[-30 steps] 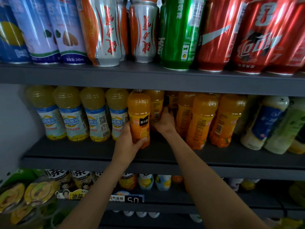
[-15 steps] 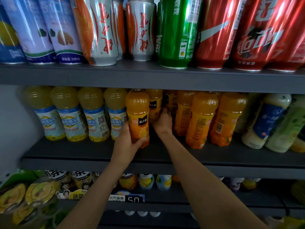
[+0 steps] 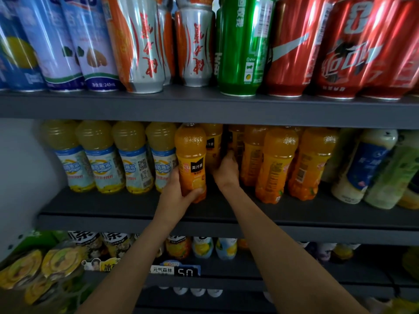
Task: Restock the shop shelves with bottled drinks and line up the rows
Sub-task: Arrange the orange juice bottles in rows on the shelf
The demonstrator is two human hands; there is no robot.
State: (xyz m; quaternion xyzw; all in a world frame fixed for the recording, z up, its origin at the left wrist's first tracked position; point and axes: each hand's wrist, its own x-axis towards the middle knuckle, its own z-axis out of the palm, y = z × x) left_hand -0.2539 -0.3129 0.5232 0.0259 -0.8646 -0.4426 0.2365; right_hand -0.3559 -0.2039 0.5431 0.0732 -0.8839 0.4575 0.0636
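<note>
While the left hand grips an orange bottle low down, with the thumb across the front near its base and the fingers round the back, the right hand reaches deeper into the middle shelf. That bottle stands upright at the front of the shelf, and its black label faces out. The right hand sits in the dark gap just right of it, with the fingers pushed in among the orange bottles further back. Those fingers are hidden, so it is not clear if they are curled round one or just touching it. To the right, more orange bottles stand in rows, some with their labels turned sideways. To the left, four yellow bottles with blue and white labels stand side by side. Far right, a white bottle with a blue label and a pale green bottle lean over. On the top shelf stand tall cans: blue cans, silver and orange cans, a green can and red cans. On the bottom shelf, more small bottles show, with a price tag on its front edge.
</note>
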